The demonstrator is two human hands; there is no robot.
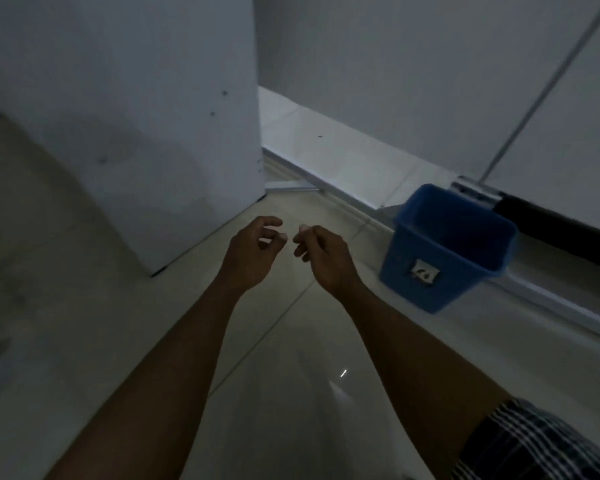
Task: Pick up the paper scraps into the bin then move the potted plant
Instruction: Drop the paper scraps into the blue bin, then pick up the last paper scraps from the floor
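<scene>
Head view: a blue rectangular plastic bin (pixel 447 247) is standing on the pale tiled floor (pixel 274 358), its dim interior unreadable; a white label (pixel 423 271) is showing, illegible. Left hand (pixel 253 252) and right hand (pixel 321 259) are hovering loosely curled, gripping nothing discernible.

Floor (pixel 291 393): pale glazed tile, glossy, smooth, faint reflections near 6 o'clock, thin grout lines. Bin (pixel 444 251) at 3 o'clock: blue plastic, smooth, dull sheen, small pale label on front face. White panel (pixel 118 98) at 10 o'clock: matt, painted look, few dark specks. Door track (pixel 340 174) at 1 o'clock: smooth, light metal-like strip; chrome-looking bright fitting (pixel 473 192) behind bin. Sleeve (pixel 534 445) at 5 o'clock: checked woven cloth, matt.
</scene>
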